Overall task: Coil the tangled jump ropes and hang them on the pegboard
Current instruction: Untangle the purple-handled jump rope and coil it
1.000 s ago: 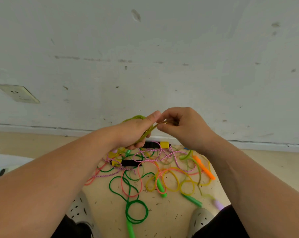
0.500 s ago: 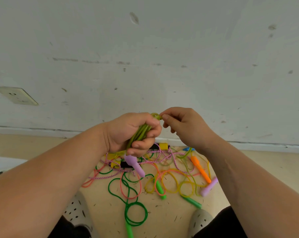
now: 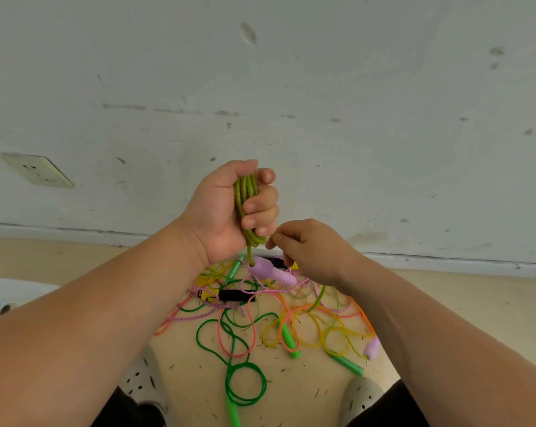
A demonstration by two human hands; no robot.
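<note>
Coiling in progress, head view only: left hand (image 3: 226, 211) raised in front of the wall, grip clamped round a bundle of olive-green rope (image 3: 245, 192), fingers wrapped over several parallel strands. Right hand (image 3: 310, 248) just below it, thumb and forefinger pinched together on the bundle's lower loops. One purple handle (image 3: 266, 269) dangles from the bundle's bottom end; a second purple handle (image 3: 372, 348) lies on the floor (image 3: 183, 380) at the edge of the tangle (image 3: 260, 318), and a loose olive strand runs down toward it. Pegboard not in view. Judged stage: first rope mostly gathered, tail end not yet free. Risks: the trailing strand crosses the pink-and-white cord and yellow loops, so a pull could drag the whole tangle up or tighten a knot; slackening the left grip would let the slick loops spring open; the dangling handle could swing and snag other cords.
</note>
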